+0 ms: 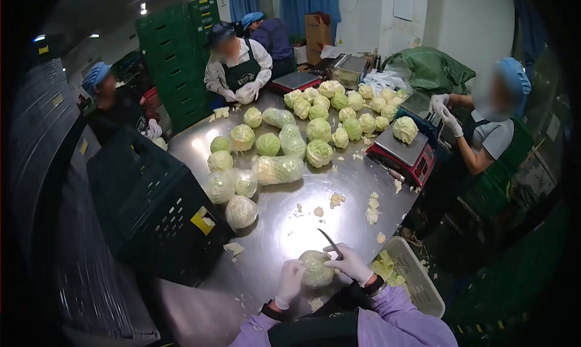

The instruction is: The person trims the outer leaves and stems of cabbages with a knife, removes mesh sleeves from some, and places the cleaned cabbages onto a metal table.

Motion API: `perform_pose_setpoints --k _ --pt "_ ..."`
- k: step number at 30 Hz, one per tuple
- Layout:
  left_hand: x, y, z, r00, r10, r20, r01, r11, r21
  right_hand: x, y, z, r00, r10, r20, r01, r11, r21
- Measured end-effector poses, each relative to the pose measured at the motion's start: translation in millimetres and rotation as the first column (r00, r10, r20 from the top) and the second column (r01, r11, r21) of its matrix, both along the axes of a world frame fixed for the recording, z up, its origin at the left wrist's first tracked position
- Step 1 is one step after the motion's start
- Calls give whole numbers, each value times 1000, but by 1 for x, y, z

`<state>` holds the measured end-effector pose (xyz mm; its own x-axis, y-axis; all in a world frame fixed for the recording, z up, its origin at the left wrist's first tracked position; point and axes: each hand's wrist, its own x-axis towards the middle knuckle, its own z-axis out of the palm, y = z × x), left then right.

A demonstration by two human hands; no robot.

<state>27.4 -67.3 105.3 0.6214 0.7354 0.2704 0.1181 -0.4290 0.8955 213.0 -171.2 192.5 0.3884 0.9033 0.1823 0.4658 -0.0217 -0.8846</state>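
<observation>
A pale green cabbage point(316, 269) sits at the near edge of the steel table, between my gloved hands; its surface looks shiny, perhaps under plastic film. My left hand point(291, 281) presses bent fingers against the cabbage's left side. In my right hand point(351, 265) is a knife point(328, 241) with a dark, curved blade pointing up and away. The fingers of that hand also touch the right side of the cabbage. Scraps of leaf point(337, 200) lie beyond, on the table.
Several film-wrapped cabbages point(277, 169) and bare ones point(319, 130) cover the table's far half. A dark crate point(163, 208) stands left, a scale point(404, 144) with a cabbage right. A basket of leaves point(417, 280) is by my right arm. Co-workers stand around the table.
</observation>
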Motion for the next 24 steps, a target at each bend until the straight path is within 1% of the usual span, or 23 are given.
perform_pose_setpoints --k 1,3,4,5,6,7,9,10,11,12,13,14,15,16,17,18,19,20,21,22,23,24 --pt "0 1 1 1000 3 -9 -3 1000 -17 -3 1 -11 1000 3 -9 -3 1000 -17" --pt "-1 5 3 996 -39 81 35 998 48 -6 8 -42 996 21 84 -9 990 -139" --pt "-2 8 3 997 -25 69 24 999 21 -6 11 -57 998 4 -70 -9 997 -79" --pt "-5 8 3 996 -58 63 66 987 -145 -9 10 -53 996 16 -90 -26 993 -115" --pt "-10 5 1 994 -91 59 105 945 -311 -11 11 -40 956 23 -293 -84 976 -198" --pt "-12 6 -2 989 -88 121 120 950 -288 -13 13 -27 878 3 -480 -146 954 -261" --pt "-14 4 -1 982 -70 173 141 887 -440 -5 10 2 799 -79 -597 -153 932 -328" --pt "-14 3 2 983 -67 172 139 883 -449 3 8 -11 716 -158 -680 -64 955 -289" --pt "-13 2 6 984 -51 172 140 817 -559 5 5 -13 717 -162 -678 -65 953 -296" --pt "-12 2 9 985 -36 170 140 739 -659 7 2 -13 827 -124 -548 -57 952 -302" --pt "-11 5 4 985 -34 169 139 734 -664 7 0 -14 911 -83 -403 -49 951 -307" --pt "-11 9 -3 988 -109 112 152 829 -539 1 -2 -15 979 -9 -202 -36 974 -222" --pt "-9 13 -2 983 -177 43 179 900 -398 -8 -2 -17 979 -13 -205 -34 973 -227" --pt "-7 14 -1 983 -179 42 181 897 -403 -17 -1 -19 1000 -3 -13 1 988 -154" --pt "-6 15 0 971 -234 37 229 886 -402 -23 -2 -21 984 -7 180 21 997 -76" --pt "-6 14 6 957 -289 32 277 873 -401 -22 -2 -32 988 29 149 -13 995 -104" --pt "-5 11 20 957 -289 32 277 872 -404 -23 0 -29 989 29 148 -13 994 -107" --pt "-5 7 36 958 -259 -120 223 941 -253 -23 3 -24 948 10 -318 -83 973 -216" --pt "-6 4 45 943 -202 -265 186 979 -87 -21 6 -20 701 -65 -710 -193 941 -277" --pt "-9 2 46 941 -205 -270 187 978 -91 -18 7 -19 667 -58 -743 -190 951 -244" --pt "-14 1 46 920 -209 -333 190 978 -90 -14 8 -18 662 -63 -747 -187 951 -245" --pt "-18 1 47 894 -214 -393 196 977 -86 -9 8 -19 653 -147 -743 -46 972 -232"
